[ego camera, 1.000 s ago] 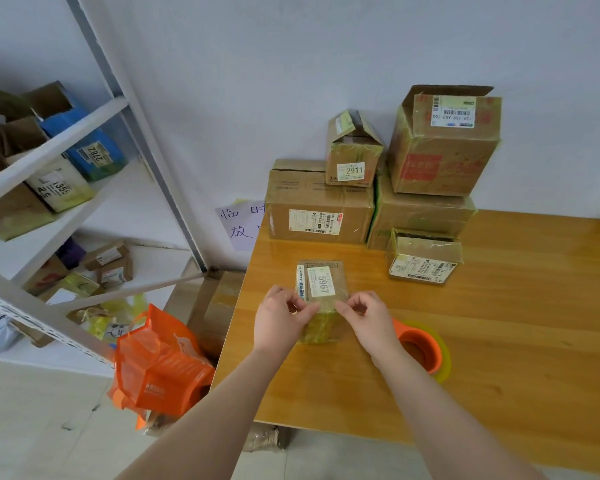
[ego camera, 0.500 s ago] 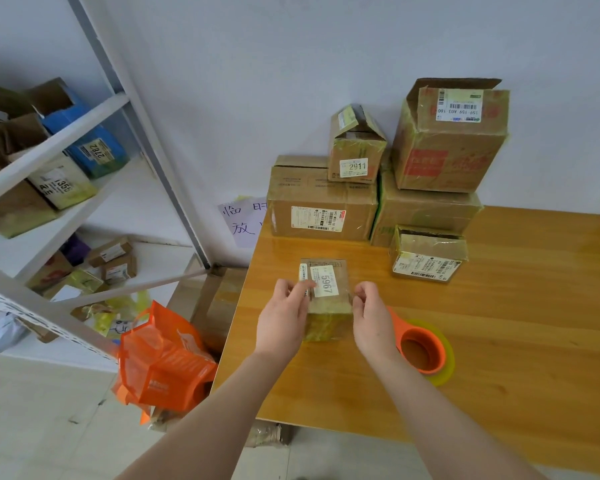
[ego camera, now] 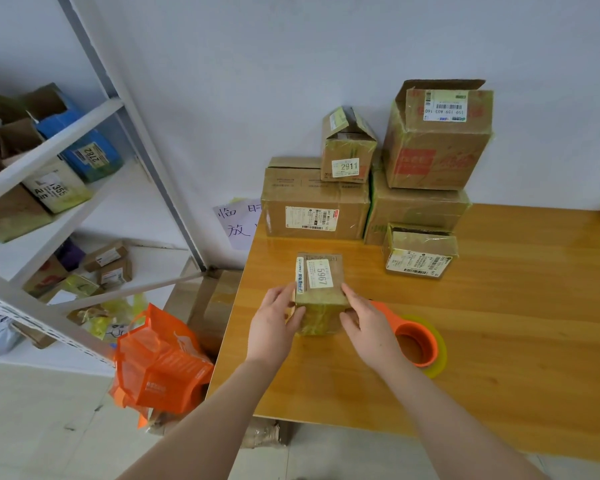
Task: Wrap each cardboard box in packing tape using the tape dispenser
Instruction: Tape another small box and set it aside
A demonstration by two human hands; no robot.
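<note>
Left hand (ego camera: 274, 323) and right hand (ego camera: 368, 323) are being shifted from the label edge down to the flanks of the small box (ego camera: 321, 289).
It is being held on the table (ego camera: 499, 323), the left hand clamped round its left side with the thumb on the near face, the right hand pinching its right edge. Fingertips behind it are being hidden, and the orange tape dispenser (ego camera: 418, 341), just right of it, is being partly covered by the right hand.

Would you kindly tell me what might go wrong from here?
The tape dispenser lies close beside the right hand, so a sideways wrist movement might knock it. The small box, gripped by it and the left hand, is not far from the edge of the table; a slip might drop it.
</note>
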